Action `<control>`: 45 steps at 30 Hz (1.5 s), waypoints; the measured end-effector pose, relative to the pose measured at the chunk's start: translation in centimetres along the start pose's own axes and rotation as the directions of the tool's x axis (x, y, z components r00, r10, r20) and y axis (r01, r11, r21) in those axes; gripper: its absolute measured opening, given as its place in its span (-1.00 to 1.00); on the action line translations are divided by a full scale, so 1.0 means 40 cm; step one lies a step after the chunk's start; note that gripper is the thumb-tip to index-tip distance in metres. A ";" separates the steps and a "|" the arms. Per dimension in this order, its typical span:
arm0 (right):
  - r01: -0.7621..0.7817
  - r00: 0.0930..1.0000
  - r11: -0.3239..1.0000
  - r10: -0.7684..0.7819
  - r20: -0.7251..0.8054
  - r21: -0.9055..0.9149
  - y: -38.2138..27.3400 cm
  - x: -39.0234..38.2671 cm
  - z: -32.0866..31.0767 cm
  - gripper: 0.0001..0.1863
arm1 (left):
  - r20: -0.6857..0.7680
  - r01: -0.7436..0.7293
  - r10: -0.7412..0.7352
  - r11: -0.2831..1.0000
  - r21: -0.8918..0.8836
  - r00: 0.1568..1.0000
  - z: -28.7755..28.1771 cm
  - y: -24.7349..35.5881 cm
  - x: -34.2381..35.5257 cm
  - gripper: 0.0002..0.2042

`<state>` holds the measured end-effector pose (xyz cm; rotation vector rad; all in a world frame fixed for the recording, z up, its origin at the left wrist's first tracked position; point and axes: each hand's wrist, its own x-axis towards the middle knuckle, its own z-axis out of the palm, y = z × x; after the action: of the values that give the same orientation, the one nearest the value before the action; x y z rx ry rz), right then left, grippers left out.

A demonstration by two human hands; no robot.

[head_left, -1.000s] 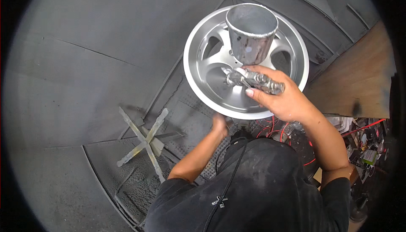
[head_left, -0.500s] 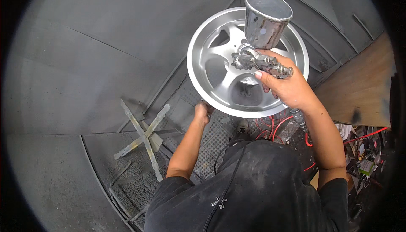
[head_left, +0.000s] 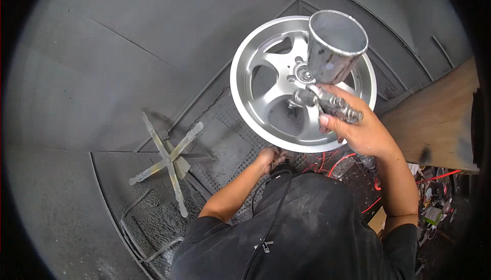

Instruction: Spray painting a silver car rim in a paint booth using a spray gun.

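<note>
Under wheel (head_left: 266, 101): left hand (head_left: 270, 156) grip unclear; right hand (head_left: 358, 129) clasps spray gun (head_left: 330, 70), nozzle hidden.

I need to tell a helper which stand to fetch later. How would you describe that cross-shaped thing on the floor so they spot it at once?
Start at the silver alloy wheel that the left hand grips at its lower rim. Look down and to the left, onto the grey booth floor. The cross-shaped metal stand lies there alone, four paint-crusted arms forming an X.

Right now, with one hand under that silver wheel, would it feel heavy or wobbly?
Probably heavy and stiff: the wheel looks like thick cast metal. It may tip, since only the left hand supports its lower edge. Its smooth, glossy finish could be slippery.
</note>
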<state>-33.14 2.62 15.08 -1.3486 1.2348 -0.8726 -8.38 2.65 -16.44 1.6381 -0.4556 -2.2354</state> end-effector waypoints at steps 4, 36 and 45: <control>-0.168 0.973 0.984 0.154 0.174 0.066 -0.017 0.008 0.003 -0.52 | -0.101 -0.117 0.091 0.948 -0.294 0.991 0.014 0.010 0.009 -0.82; -0.320 0.778 0.897 0.063 -0.626 -0.307 -0.056 -0.237 -0.319 -0.59 | -0.002 -0.099 0.099 0.995 -0.012 0.995 0.079 0.058 0.009 -0.67; -0.359 0.800 0.924 0.233 -0.552 -0.131 -0.036 -0.436 -0.227 -0.57 | 0.545 -0.125 -0.230 0.834 0.537 0.806 0.291 -0.113 -0.038 -0.65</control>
<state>-45.02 17.42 20.41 -1.0661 1.9767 -0.9228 -19.43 8.09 -13.79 1.0984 -1.3462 -2.8240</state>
